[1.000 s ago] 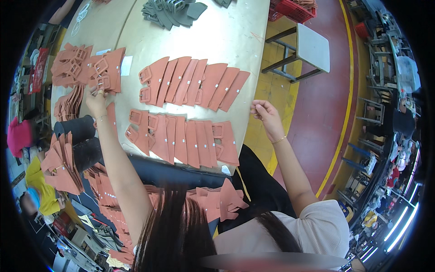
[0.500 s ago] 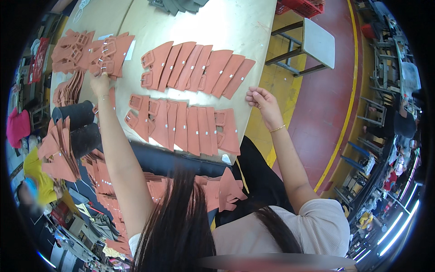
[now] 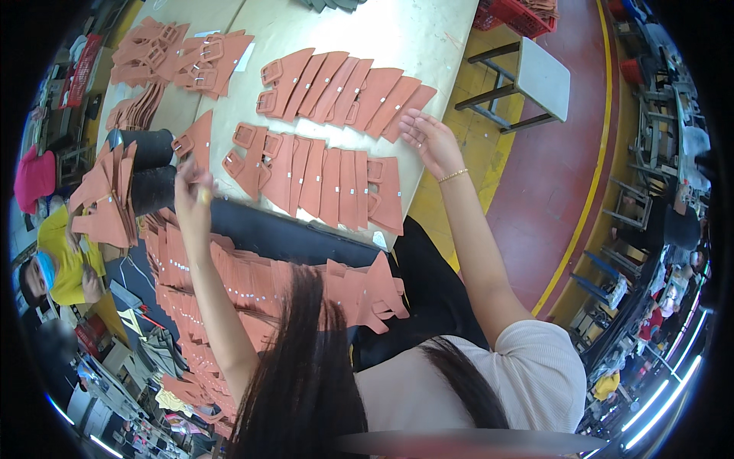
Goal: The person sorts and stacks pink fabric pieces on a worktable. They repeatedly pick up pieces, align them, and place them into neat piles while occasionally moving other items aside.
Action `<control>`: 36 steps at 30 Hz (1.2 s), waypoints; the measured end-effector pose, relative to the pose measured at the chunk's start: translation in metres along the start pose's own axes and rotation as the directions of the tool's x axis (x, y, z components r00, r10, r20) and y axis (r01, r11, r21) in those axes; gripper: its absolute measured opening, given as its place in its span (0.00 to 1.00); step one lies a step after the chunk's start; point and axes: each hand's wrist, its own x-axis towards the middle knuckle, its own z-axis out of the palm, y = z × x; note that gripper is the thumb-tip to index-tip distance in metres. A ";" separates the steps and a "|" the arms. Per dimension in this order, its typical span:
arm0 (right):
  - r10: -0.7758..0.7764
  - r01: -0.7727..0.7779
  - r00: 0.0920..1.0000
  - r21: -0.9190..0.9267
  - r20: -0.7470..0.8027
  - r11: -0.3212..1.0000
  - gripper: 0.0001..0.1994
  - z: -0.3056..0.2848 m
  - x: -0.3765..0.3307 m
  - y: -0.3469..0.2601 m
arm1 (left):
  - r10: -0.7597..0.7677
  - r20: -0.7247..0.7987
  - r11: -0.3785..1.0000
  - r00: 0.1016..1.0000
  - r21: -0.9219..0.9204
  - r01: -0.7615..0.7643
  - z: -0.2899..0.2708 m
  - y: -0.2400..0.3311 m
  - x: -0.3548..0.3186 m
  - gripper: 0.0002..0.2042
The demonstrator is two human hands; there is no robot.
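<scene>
My left hand (image 3: 196, 187) is over the table's near left edge, smeared by motion, so its fingers cannot be read. Just beyond it lies a single brick-coloured flat piece with a buckle (image 3: 196, 140). My right hand (image 3: 430, 141) hovers by the right end of the far row of overlapping brick-coloured pieces (image 3: 344, 88), fingers loosely bent and apart, holding nothing. A nearer row of similar pieces (image 3: 313, 180) is fanned out below it. Both rows carry small white stickers, and some pieces show covered buckles.
Piles of buckled pieces (image 3: 214, 61) lie at the far left. Two black cylinders (image 3: 153, 190) stand beside the table edge, near a standing bundle of pieces (image 3: 107, 195). Many more pieces (image 3: 229, 283) are stacked below the edge. A white-topped stool (image 3: 543, 80) stands right; a person in yellow (image 3: 73, 252) sits left.
My left hand has come back from the far-left buckled pile toward the table's near edge. My right hand has shifted slightly left, its fingers loosening. The whole view has shifted a little.
</scene>
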 end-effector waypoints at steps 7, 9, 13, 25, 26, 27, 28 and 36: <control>-0.023 0.022 1.000 -0.081 -0.008 0.996 0.16 0.004 0.023 0.018 | -0.203 -0.241 0.976 0.949 0.026 0.215 -0.040 -0.018 -0.158 0.17; -0.054 0.049 0.998 -0.120 -0.040 0.992 0.17 0.011 0.031 0.017 | -0.220 -0.294 0.972 0.930 0.014 0.234 -0.041 -0.024 -0.194 0.15; -0.152 0.115 0.984 -0.315 -0.094 0.942 0.14 0.023 0.041 0.018 | -0.227 -0.354 0.952 0.907 0.115 0.283 -0.036 -0.026 -0.236 0.14; -0.504 0.261 0.862 -0.806 -0.053 0.531 0.15 0.039 0.030 -0.018 | -0.219 -0.327 0.950 0.920 0.145 0.277 -0.039 -0.024 -0.256 0.14; -0.576 0.328 0.817 -0.843 0.025 0.428 0.16 0.036 0.021 -0.024 | -0.262 -0.324 0.944 0.909 0.112 0.312 -0.038 -0.024 -0.256 0.14; -0.573 0.272 0.819 -0.866 -0.021 0.419 0.16 0.033 0.014 -0.030 | -0.260 -0.316 0.941 0.912 0.128 0.313 -0.037 -0.023 -0.255 0.14; -0.578 0.249 0.816 -0.882 -0.033 0.401 0.16 0.030 0.008 -0.036 | -0.253 -0.309 0.942 0.917 0.136 0.306 -0.037 -0.023 -0.255 0.14; -0.583 0.352 0.812 -0.775 -0.026 0.525 0.14 -0.011 -0.027 -0.046 | -0.329 -0.274 0.935 0.904 0.043 0.353 -0.027 -0.027 -0.252 0.13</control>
